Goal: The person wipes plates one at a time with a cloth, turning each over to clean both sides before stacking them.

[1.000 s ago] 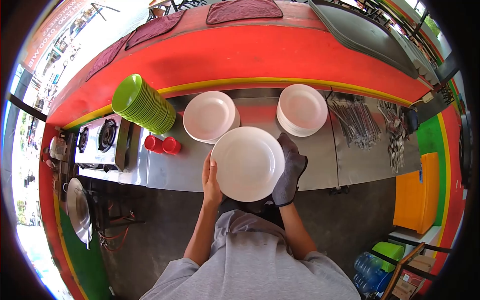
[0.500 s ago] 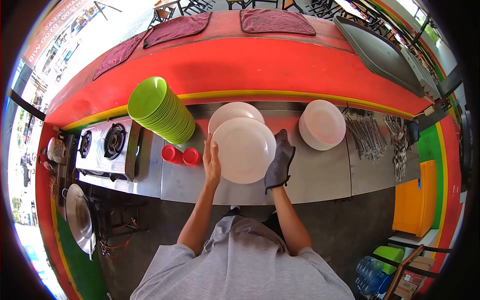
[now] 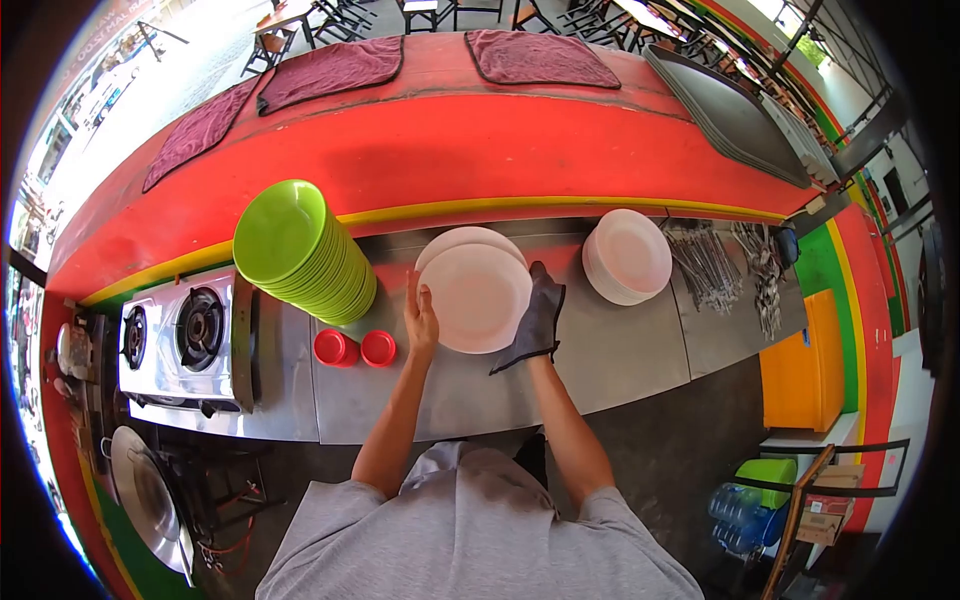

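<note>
A white plate (image 3: 474,302) is held by its rim between my two hands over the steel counter. My left hand (image 3: 421,318) is bare and grips the left edge, with its thumb on the near side. Over my right hand (image 3: 538,318) lies a dark grey cloth (image 3: 543,300), which presses against the plate's right edge; the fingers under it are hidden. Just behind, another white plate (image 3: 472,236) is partly covered by the held one. To the left of my left hand sit two red round containers (image 3: 378,348).
A tall leaning stack of green bowls (image 3: 300,250) and a gas stove (image 3: 190,340) are on the left. Stacked white bowls (image 3: 628,258) and piles of cutlery (image 3: 705,268) stand to the right. A red ledge (image 3: 430,140) runs behind the steel counter (image 3: 600,360).
The held plate has come down and away from me, and overlaps the plate behind it more. Both hands moved with it. The whole view has turned slightly.
</note>
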Action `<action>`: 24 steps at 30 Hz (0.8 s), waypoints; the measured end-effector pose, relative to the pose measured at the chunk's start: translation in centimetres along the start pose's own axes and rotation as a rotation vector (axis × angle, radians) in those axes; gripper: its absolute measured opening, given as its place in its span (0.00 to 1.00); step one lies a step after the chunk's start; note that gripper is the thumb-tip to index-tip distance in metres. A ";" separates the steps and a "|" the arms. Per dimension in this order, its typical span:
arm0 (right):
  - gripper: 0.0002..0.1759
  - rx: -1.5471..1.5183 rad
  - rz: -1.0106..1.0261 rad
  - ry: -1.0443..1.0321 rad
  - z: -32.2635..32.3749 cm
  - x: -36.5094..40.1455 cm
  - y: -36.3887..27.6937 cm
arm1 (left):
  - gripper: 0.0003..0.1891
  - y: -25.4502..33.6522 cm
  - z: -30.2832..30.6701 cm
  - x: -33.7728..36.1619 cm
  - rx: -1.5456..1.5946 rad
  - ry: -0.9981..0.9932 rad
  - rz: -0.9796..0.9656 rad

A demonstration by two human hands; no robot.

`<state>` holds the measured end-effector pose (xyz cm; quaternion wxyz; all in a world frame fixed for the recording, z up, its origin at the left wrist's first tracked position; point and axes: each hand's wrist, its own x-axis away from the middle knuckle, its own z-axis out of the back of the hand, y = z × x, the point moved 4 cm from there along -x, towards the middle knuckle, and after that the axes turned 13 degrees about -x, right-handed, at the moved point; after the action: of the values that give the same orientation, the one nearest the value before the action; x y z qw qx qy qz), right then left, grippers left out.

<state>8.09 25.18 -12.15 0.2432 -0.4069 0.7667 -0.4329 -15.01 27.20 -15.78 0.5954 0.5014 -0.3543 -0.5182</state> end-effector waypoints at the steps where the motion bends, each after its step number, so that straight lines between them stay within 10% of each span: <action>1: 0.19 0.015 0.009 -0.004 -0.2 0.0 0.4 | 0.33 -0.1 -0.2 -0.2 0.009 -0.001 -0.001; 6: 0.15 0.390 0.110 -0.063 -0.8 -0.9 1.1 | 0.32 -1.2 -0.8 -0.9 0.011 0.061 -0.072; 7: 0.12 0.072 -0.129 0.015 -2.5 0.4 -0.5 | 0.31 -1.6 -1.0 -1.1 -0.003 0.089 -0.107; 10: 0.12 0.414 0.419 0.054 -2.2 0.1 1.1 | 0.29 -1.7 -1.4 -0.8 0.032 0.144 -0.165; 24: 0.11 0.551 0.288 0.047 -1.5 -0.2 1.2 | 0.28 -1.4 -2.0 -0.7 0.147 0.159 -0.121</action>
<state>6.63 26.38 -12.42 0.3853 -0.2027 0.6756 -0.5950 -13.69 28.38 -17.55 0.5509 0.6037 -0.3123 -0.4843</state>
